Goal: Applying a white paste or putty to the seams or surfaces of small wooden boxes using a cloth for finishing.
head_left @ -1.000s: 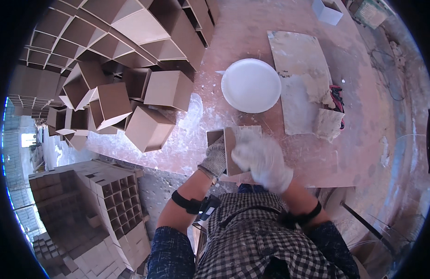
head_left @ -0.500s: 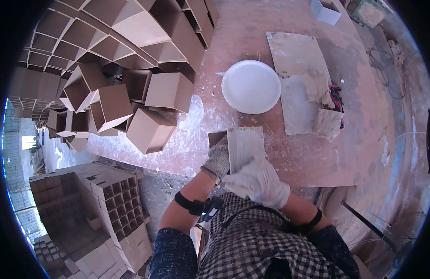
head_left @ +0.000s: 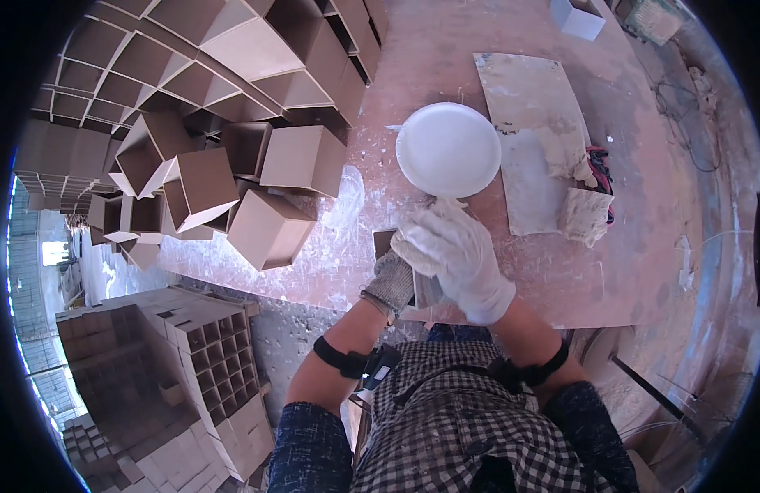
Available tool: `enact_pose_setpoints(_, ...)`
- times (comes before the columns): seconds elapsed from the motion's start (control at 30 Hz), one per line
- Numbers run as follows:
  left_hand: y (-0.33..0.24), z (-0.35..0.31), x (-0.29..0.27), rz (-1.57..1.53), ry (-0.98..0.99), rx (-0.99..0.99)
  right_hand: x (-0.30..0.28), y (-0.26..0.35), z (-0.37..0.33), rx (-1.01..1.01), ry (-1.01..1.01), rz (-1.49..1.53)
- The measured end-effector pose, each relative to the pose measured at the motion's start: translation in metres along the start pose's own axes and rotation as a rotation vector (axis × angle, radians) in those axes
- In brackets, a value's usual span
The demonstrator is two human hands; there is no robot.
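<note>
My left hand point(head_left: 394, 281), in a grey knit glove, is closed on a small open box point(head_left: 428, 292) near the front edge of the table. Part of it reaches into the box's opening. My right hand point(head_left: 458, 259), in a white smeared glove, lies across the upper face of the box with its fingers curled. Whether those fingers hold something is hidden. White streaks show on the box's face. Just beyond my right hand stands a round white dish point(head_left: 448, 149), and a thin pale tip sticks out at its left.
Several loose brown boxes point(head_left: 271, 230) lie at the left, before a tall stack of boxes point(head_left: 232, 49). A stained board point(head_left: 532, 107) with crusted lumps lies right of the dish, beside a red and black item point(head_left: 599, 168). A pale box point(head_left: 577, 20) stands far right. Gridded cartons point(head_left: 224, 361) stand on the floor.
My right hand has moved up and away from me over the box's face, from its near end to its far end. My left hand keeps its hold on the box.
</note>
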State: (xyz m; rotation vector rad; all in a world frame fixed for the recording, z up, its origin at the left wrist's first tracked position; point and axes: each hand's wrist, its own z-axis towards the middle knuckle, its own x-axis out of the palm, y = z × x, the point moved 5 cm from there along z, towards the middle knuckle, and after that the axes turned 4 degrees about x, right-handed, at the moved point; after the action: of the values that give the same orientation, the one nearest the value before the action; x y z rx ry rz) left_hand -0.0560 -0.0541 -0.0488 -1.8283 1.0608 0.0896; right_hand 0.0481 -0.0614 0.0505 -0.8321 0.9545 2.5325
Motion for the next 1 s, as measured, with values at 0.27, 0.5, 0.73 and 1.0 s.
enact_pose_setpoints(0.27,0.071,-0.011,0.031,-0.305,-0.152,0.088,-0.029,0.059,-0.071,0.151,0.002,-0.163)
enact_pose_setpoints(0.5,0.087,0.007,0.041,-0.522,-0.050,0.145,-0.027,-0.013,-0.013,0.120,-0.150,-0.205)
enact_pose_setpoints(0.73,0.033,-0.020,0.014,0.362,-0.129,0.134,-0.014,0.037,-0.055,0.383,0.372,-0.398)
enact_pose_setpoints(1.0,0.023,-0.025,0.008,0.390,-0.163,0.148,-0.045,0.043,-0.018,0.246,0.124,-0.246)
